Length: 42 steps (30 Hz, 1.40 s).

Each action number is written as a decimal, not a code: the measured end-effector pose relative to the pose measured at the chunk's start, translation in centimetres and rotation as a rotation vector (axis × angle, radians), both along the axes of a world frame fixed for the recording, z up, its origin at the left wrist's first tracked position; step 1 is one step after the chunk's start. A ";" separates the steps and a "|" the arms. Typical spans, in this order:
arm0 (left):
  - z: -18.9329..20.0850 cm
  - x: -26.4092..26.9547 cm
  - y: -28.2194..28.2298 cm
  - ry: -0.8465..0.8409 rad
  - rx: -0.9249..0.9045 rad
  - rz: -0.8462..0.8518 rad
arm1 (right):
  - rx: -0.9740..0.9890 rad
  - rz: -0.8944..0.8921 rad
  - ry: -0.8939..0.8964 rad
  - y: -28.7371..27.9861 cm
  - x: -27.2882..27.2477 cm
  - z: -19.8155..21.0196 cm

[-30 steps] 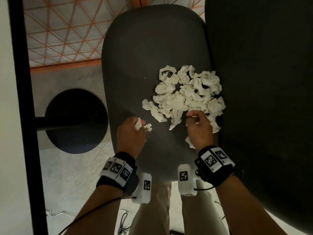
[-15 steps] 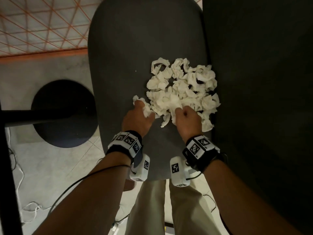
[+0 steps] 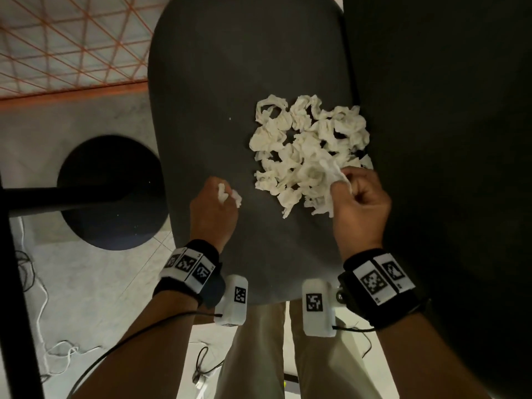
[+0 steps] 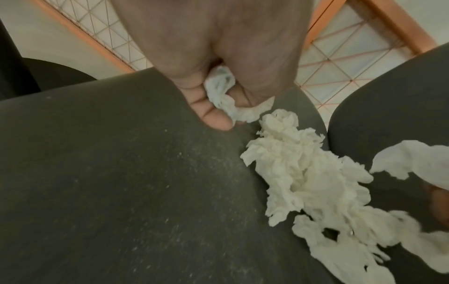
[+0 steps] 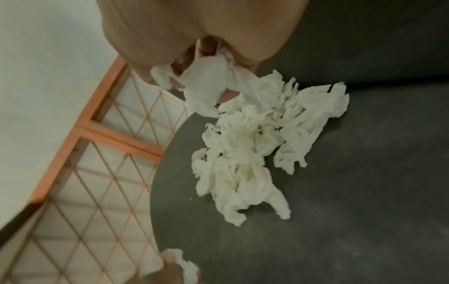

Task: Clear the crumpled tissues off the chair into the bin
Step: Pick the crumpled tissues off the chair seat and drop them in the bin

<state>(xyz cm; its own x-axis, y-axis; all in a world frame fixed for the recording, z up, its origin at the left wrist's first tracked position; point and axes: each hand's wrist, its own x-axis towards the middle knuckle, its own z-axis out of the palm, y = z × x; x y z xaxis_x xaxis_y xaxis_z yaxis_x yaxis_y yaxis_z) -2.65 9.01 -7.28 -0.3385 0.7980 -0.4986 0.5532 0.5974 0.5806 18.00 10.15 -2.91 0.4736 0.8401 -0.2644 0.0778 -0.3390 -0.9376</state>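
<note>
A pile of crumpled white tissues (image 3: 309, 151) lies on the dark grey chair seat (image 3: 230, 82), close to the backrest on the right. My left hand (image 3: 214, 210) is curled round a small wad of tissue (image 3: 229, 195), left of the pile; the same wad (image 4: 223, 96) shows in its fist in the left wrist view. My right hand (image 3: 359, 200) pinches a tissue (image 3: 338, 175) at the near right edge of the pile, seen lifted (image 5: 206, 84) above the tissue heap (image 5: 255, 146) in the right wrist view. No bin is in view.
The chair's dark backrest (image 3: 446, 139) rises at the right. A round black base (image 3: 112, 191) with a black bar sits on the floor to the left. An orange wire-grid panel (image 3: 72, 44) lies behind. Cables (image 3: 43, 326) trail on the tiled floor.
Both hands were reaching into the pile half a second ago. The left hand has pulled back left with a wad; the right hand has shifted right and lifted a tissue.
</note>
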 end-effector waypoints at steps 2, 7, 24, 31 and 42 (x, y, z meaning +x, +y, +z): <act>1.0 0.3 1.1 0.012 0.059 -0.015 | -0.003 -0.091 0.095 0.8 0.1 0.2; 1.3 1.4 4.7 0.005 0.058 -0.050 | -0.011 -0.298 0.230 2.5 0.1 0.6; -0.1 2.1 7.5 -0.154 -0.011 0.098 | -0.496 0.587 -0.305 1.2 -1.4 -5.7; 1.2 -0.4 2.8 -0.229 0.132 0.241 | -0.502 0.708 -0.483 0.6 -1.8 -6.4; 0.4 3.6 1.9 -0.012 -0.144 -0.115 | -0.425 0.200 -0.010 0.5 -0.4 -5.4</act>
<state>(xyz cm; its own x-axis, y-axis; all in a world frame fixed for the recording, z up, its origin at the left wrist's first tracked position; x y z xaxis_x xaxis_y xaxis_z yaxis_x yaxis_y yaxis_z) 0.95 10.88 -6.85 -0.2427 0.7514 -0.6136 0.6162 0.6079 0.5007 17.63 10.61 -8.35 0.3182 0.7332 -0.6010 0.1889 -0.6702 -0.7177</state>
